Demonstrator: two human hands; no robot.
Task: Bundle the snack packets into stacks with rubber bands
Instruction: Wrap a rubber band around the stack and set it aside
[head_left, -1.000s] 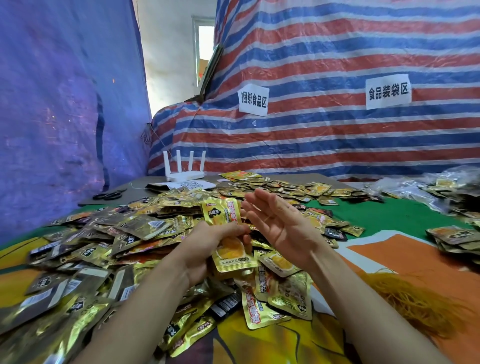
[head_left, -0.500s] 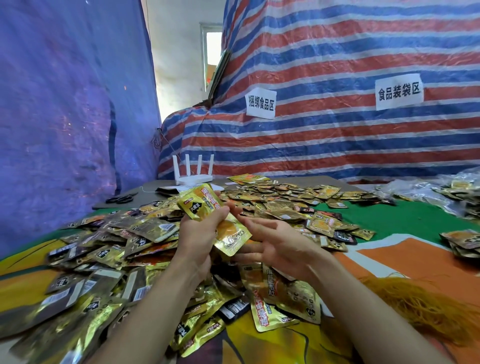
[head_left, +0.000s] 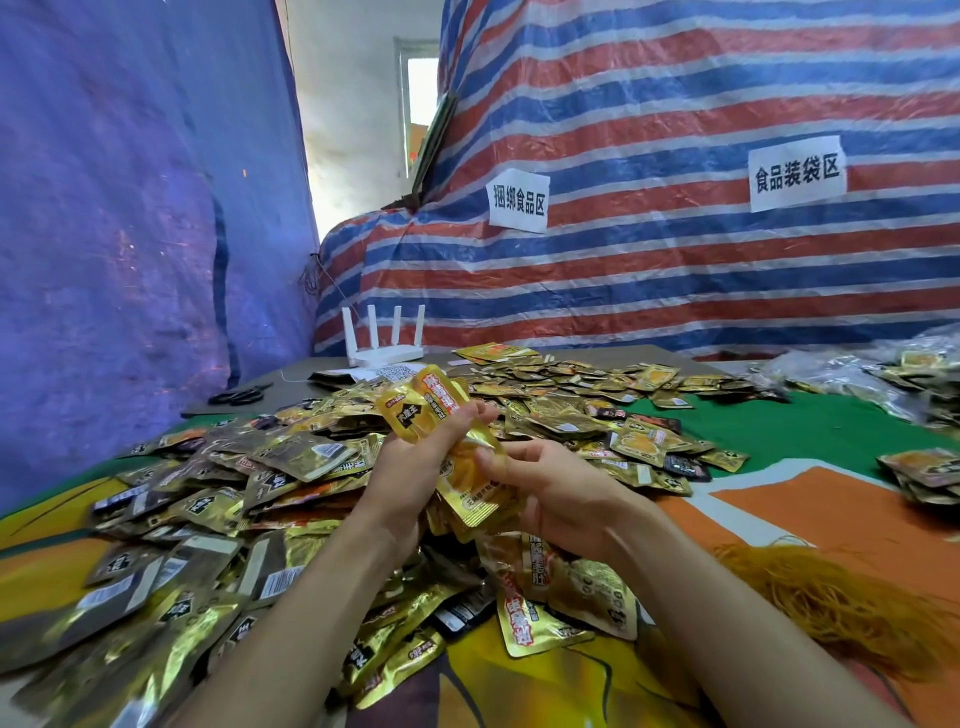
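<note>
A small stack of gold snack packets (head_left: 457, 457) is held up above the table, tilted, its top pointing away to the left. My left hand (head_left: 410, 467) grips the stack from the left, fingers wrapped over its upper half. My right hand (head_left: 545, 493) holds the stack's lower right part, thumb on the front. A big heap of loose gold and dark packets (head_left: 218, 499) covers the table to the left and under my hands. A tangled pile of orange-brown rubber bands (head_left: 841, 608) lies at the right by my right forearm.
More packets (head_left: 597, 395) spread across the green cloth behind my hands, and small piles (head_left: 924, 473) sit at the right edge. A white router (head_left: 384, 343) and black scissors (head_left: 239, 397) rest at the back left. Striped and blue tarps wall in the table.
My right hand, open and held apart before, has come in and closed on the packets. The stack has tilted further left and both hands hold it together.
</note>
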